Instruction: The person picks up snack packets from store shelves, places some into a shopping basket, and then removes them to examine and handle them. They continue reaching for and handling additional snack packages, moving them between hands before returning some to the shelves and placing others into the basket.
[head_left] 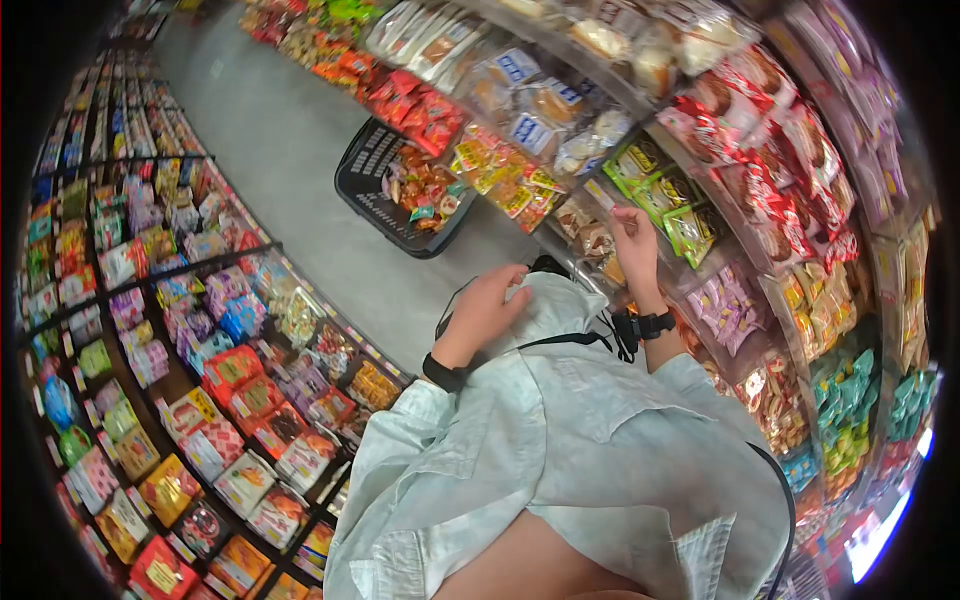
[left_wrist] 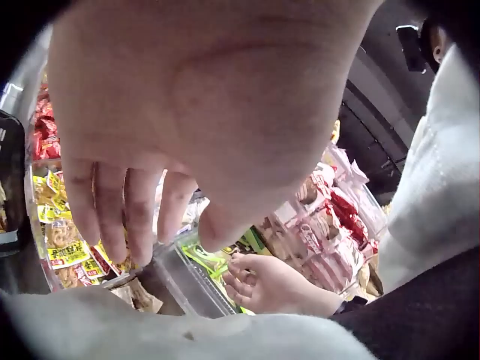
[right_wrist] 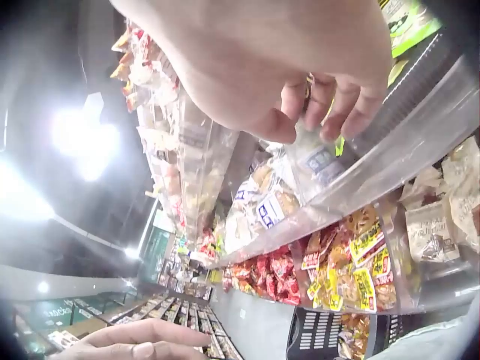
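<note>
My right hand [head_left: 637, 252] is raised over the shelf edge on the right, its fingers loosely bent and nothing between them. Beside it lie green-edged packets [head_left: 668, 195] in a shelf compartment. In the right wrist view, the fingertips overlap clear bags with blue-and-white labels [right_wrist: 274, 210]. My left hand [head_left: 487, 312] hangs in front of my body, empty, with relaxed fingers. From the left wrist, its fingers [left_wrist: 109, 206] point down in front of yellow snack packets [left_wrist: 67, 240], apart from them.
A black shopping basket [head_left: 362, 200] holding several snack packets [head_left: 425, 195] stands on the grey floor [head_left: 270, 150] beside the right-hand shelves. Red packets [head_left: 415, 110] and yellow packets [head_left: 505, 175] fill the lower shelf. Another long shelf of boxed sweets [head_left: 245, 480] borders the aisle on the left.
</note>
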